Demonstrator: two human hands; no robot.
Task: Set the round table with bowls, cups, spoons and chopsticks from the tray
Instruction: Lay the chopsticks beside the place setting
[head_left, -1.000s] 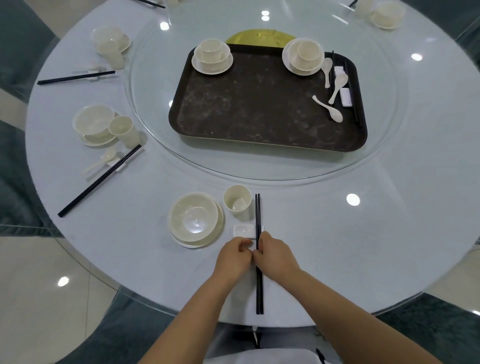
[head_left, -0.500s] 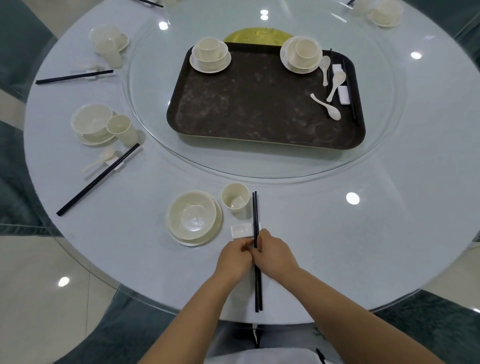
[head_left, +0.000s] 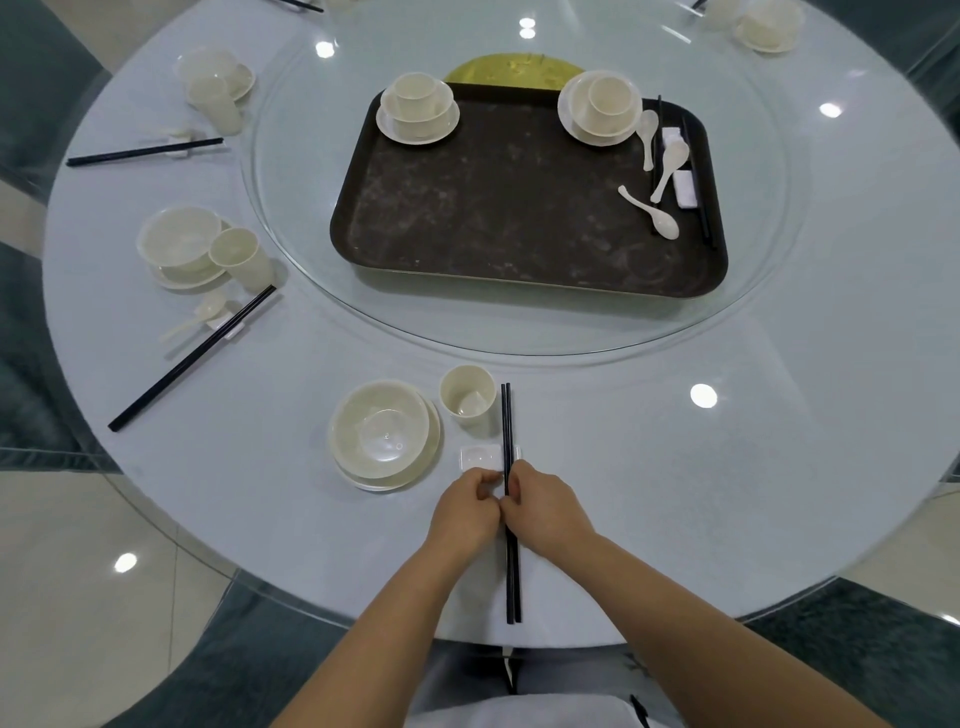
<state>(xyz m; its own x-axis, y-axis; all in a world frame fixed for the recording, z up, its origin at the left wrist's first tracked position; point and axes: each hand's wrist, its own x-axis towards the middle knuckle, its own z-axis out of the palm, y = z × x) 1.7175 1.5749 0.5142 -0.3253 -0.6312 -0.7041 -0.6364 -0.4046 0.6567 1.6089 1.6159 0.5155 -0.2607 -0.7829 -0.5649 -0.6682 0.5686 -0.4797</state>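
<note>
A pair of black chopsticks (head_left: 506, 415) lies straight toward me at the near place setting, its upper part across a small white rest (head_left: 480, 457). My left hand (head_left: 464, 512) and my right hand (head_left: 545, 506) meet at the chopsticks' middle, fingers curled and pinching them from both sides. Left of the chopsticks stand a cream cup (head_left: 467, 396) and a cream bowl on a plate (head_left: 382, 434). The dark tray (head_left: 519, 208) on the glass turntable holds two stacked bowl-and-cup sets (head_left: 418, 106) (head_left: 602, 106), three white spoons (head_left: 655, 213), white rests and black chopsticks.
Two laid place settings sit at the table's left, each with bowl, cup (head_left: 240, 257), spoon and chopsticks (head_left: 192, 358). Another setting (head_left: 763, 23) shows at the far right. The table's near edge runs just below the chopsticks' ends. Dark chairs ring the table.
Both hands stay together on the chopsticks. The pair has slid slightly away from me along the rest; nothing else moved.
</note>
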